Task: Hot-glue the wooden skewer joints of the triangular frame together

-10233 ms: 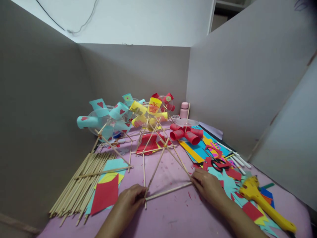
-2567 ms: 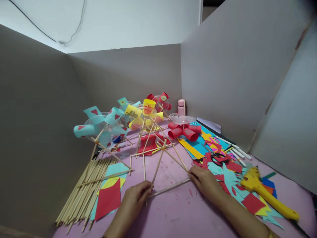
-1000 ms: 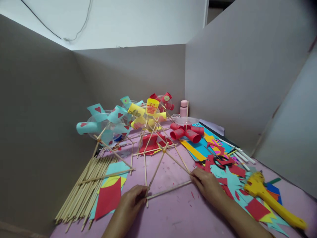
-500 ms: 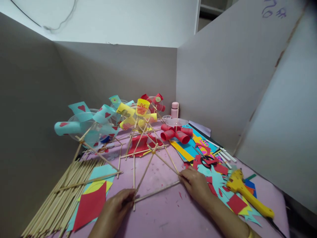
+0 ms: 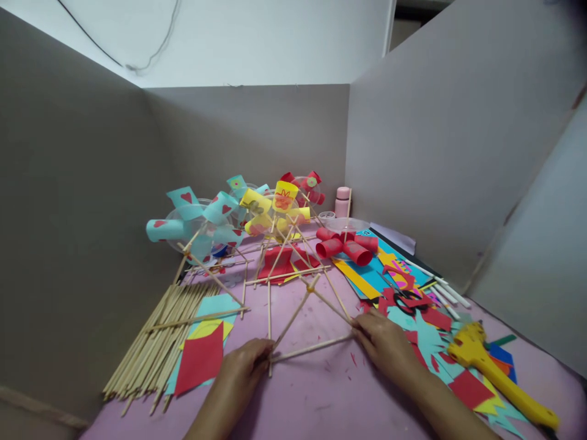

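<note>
A frame of thin wooden sticks [image 5: 300,305] rises from the pink tabletop to a glued apex. My left hand [image 5: 245,366] pinches its near-left corner, where the base stick [image 5: 312,348] meets an upright one. My right hand [image 5: 383,339] is closed over the frame's right corner, pressing it down on the table. Both hands stay at the ends of the base stick.
A bundle of loose sticks [image 5: 151,342] and red and blue paper [image 5: 199,360] lie at left. Paper-cup pinwheels in blue [image 5: 192,217], yellow [image 5: 275,208] and red [image 5: 343,244] stand behind. Paper scraps, scissors [image 5: 406,299] and a yellow glue gun [image 5: 495,373] lie right. Grey boards wall the table.
Both hands keep their hold on the stick frame's corners. Only the camera has swung, shifting the scene sideways and back.
</note>
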Motion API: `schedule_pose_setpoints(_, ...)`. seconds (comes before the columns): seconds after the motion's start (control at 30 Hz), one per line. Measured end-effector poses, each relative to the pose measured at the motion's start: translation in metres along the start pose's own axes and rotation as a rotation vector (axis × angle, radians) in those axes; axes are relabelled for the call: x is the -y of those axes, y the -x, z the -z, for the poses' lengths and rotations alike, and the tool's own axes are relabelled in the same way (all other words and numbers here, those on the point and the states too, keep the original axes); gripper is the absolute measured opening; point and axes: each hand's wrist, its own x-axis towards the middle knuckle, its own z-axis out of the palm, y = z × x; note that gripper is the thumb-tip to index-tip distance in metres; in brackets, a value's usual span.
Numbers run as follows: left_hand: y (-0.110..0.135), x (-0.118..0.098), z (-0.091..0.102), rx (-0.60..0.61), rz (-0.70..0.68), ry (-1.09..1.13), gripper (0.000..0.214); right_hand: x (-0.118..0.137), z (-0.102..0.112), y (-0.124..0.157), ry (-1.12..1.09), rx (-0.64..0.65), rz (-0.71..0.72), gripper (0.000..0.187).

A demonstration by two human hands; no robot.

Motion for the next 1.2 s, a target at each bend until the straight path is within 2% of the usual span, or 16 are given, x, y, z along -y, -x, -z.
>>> schedule_pose_setpoints(0.43,-0.01,0.025,-0.007,-0.002,-0.042,0.056,0.021,-0.013,0.005,-0.004,-0.15,-0.011,-0.008,0.028)
schedule_pose_setpoints(1.07,-0.01,0.013,-0.002,-0.017,0.011,0.025,0.028,-0.004,0.004,-0.006,-0.02,0.019,-0.052,0.008)
schedule_pose_setpoints(1.2,-0.008,0.008,-0.001,-0.015,0.011,0.022,0.027,-0.004,0.0,-0.005,0.034,0.018,-0.03,0.017)
